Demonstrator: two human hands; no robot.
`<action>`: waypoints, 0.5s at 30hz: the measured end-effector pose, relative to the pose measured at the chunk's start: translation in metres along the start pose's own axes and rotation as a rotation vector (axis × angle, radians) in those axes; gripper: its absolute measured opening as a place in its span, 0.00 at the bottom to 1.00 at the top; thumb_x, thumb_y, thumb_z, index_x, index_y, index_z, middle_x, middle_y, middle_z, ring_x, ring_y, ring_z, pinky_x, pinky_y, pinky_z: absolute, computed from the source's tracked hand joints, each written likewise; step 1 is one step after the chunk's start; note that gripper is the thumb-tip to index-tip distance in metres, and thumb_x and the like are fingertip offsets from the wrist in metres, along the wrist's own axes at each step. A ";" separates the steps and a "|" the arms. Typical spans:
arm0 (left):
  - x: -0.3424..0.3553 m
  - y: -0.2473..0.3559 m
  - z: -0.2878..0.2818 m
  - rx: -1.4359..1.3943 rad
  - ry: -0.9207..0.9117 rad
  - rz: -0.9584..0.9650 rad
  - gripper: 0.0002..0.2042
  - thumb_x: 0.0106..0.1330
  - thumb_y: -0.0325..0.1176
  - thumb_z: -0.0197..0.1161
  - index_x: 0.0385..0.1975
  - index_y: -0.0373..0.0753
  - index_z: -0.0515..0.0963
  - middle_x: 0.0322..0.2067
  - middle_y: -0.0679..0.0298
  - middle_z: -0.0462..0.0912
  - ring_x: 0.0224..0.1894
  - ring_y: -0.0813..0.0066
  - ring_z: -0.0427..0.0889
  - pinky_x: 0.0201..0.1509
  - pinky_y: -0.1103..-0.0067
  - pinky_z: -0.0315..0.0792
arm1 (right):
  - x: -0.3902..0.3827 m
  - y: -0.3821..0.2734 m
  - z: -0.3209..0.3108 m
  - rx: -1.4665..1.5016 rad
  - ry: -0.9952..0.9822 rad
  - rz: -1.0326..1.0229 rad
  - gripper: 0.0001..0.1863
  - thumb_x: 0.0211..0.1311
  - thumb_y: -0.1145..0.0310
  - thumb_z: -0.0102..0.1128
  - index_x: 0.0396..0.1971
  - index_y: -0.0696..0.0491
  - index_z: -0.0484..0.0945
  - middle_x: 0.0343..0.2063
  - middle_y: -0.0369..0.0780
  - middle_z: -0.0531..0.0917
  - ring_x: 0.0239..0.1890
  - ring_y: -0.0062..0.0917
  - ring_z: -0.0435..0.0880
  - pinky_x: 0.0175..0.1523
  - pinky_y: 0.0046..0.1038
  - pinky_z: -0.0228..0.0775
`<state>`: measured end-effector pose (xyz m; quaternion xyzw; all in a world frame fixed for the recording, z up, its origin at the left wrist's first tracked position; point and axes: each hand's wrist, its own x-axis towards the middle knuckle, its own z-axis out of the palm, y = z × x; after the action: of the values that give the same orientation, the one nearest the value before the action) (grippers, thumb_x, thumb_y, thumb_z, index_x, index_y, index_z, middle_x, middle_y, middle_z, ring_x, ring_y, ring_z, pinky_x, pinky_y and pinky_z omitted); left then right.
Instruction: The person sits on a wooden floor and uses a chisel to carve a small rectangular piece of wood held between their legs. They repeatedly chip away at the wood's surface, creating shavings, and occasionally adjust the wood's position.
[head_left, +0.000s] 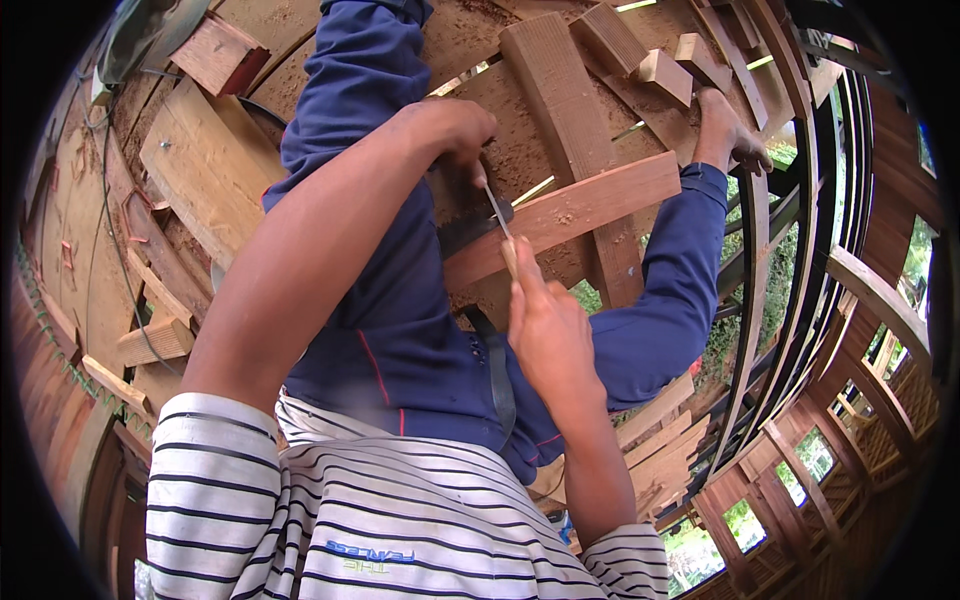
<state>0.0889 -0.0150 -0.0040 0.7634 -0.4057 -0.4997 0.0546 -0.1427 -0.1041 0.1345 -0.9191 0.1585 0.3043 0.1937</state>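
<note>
My right hand (pixel 543 325) is closed on the pale wooden handle of a thin metal tool (pixel 497 210) that slants up and away from me. My left hand (pixel 460 135) is curled at the tool's far end, its fingertips apparently pinching it. Under the tool, a reddish plank (pixel 590 200) lies at a slant across a thicker brown beam (pixel 540 80), with wood shavings on its face. A dark object beside the blade, near the plank's upper edge, is too unclear to name.
My legs in blue trousers (pixel 650 310) are spread around the work, one bare foot (pixel 720 130) by short wood blocks (pixel 665 78). Boards (pixel 200 160) and a cable (pixel 108 200) lie on the left. Slatted framing (pixel 880 300) with gaps showing greenery is on the right.
</note>
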 end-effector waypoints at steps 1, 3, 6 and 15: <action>0.003 -0.001 -0.006 0.026 0.021 -0.017 0.38 0.49 0.53 0.81 0.57 0.36 0.79 0.49 0.49 0.86 0.56 0.49 0.84 0.56 0.59 0.78 | 0.010 -0.005 -0.001 -0.015 0.011 0.005 0.31 0.73 0.67 0.56 0.74 0.44 0.62 0.31 0.57 0.83 0.32 0.60 0.85 0.39 0.54 0.78; 0.003 0.002 -0.009 0.060 0.077 -0.073 0.34 0.52 0.47 0.82 0.56 0.35 0.81 0.48 0.51 0.88 0.54 0.50 0.86 0.53 0.63 0.81 | 0.026 -0.006 -0.005 -0.002 -0.006 0.001 0.29 0.74 0.66 0.53 0.73 0.45 0.64 0.33 0.57 0.84 0.35 0.60 0.85 0.42 0.55 0.78; 0.001 0.000 -0.006 0.022 0.317 -0.102 0.30 0.54 0.42 0.81 0.55 0.33 0.81 0.44 0.53 0.89 0.49 0.53 0.88 0.51 0.66 0.82 | 0.035 0.006 -0.003 0.096 0.102 -0.074 0.28 0.75 0.66 0.52 0.73 0.46 0.66 0.41 0.59 0.84 0.40 0.57 0.86 0.46 0.53 0.78; -0.028 -0.020 -0.024 -1.232 0.883 0.198 0.22 0.74 0.35 0.66 0.62 0.28 0.73 0.41 0.62 0.85 0.40 0.79 0.84 0.44 0.83 0.80 | -0.043 0.054 0.020 0.352 0.679 -0.417 0.30 0.72 0.74 0.54 0.73 0.55 0.65 0.45 0.49 0.83 0.35 0.45 0.82 0.43 0.41 0.77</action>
<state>0.1146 0.0092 0.0187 0.6841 -0.0607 -0.2771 0.6720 -0.2076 -0.1353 0.1321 -0.9323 0.0737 -0.0927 0.3417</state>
